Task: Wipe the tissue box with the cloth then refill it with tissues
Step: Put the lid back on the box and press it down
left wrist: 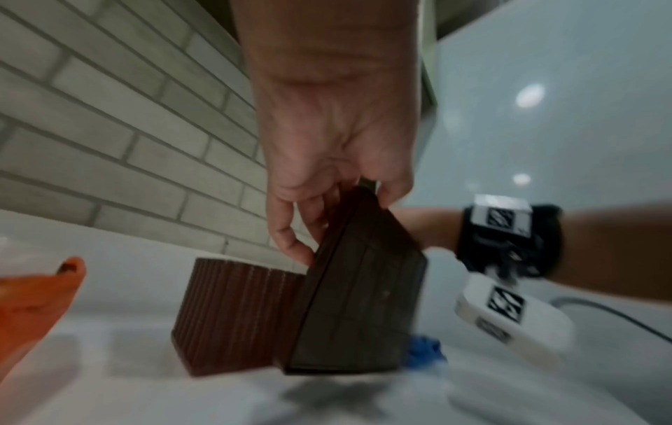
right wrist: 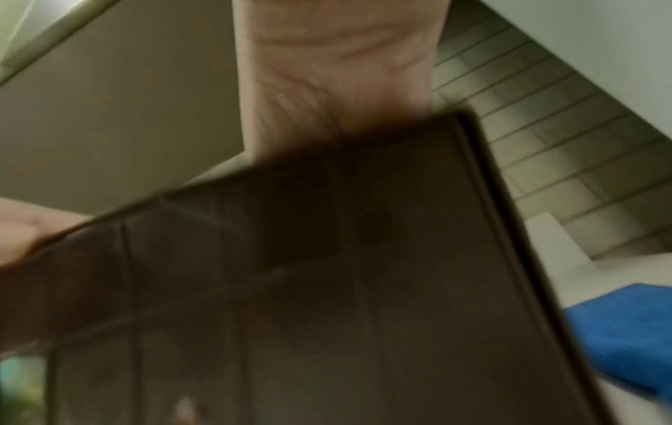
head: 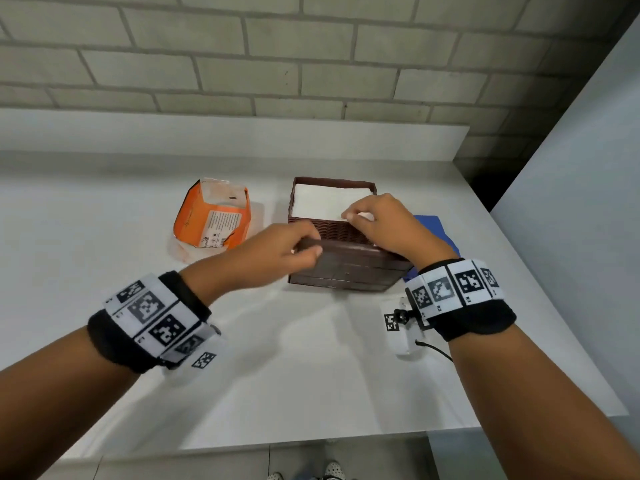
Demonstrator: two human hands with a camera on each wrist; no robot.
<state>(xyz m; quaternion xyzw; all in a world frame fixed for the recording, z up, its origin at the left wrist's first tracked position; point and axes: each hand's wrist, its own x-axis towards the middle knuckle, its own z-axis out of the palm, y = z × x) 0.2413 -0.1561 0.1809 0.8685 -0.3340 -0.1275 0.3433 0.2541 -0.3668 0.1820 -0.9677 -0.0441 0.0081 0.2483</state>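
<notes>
The brown woven tissue box stands on the white counter with a stack of white tissues inside. Its dark brown lid leans upright against the box's near side. My left hand grips the lid's top left corner, seen closer in the left wrist view as the left hand on the lid beside the box. My right hand reaches over the lid and pinches the top tissue at the near edge. The lid hides the right fingers in the right wrist view. The blue cloth lies right of the box.
An opened orange tissue packet stands left of the box. A brick wall with a low white ledge backs the counter, and a pale panel rises on the right. The counter's front edge is near me.
</notes>
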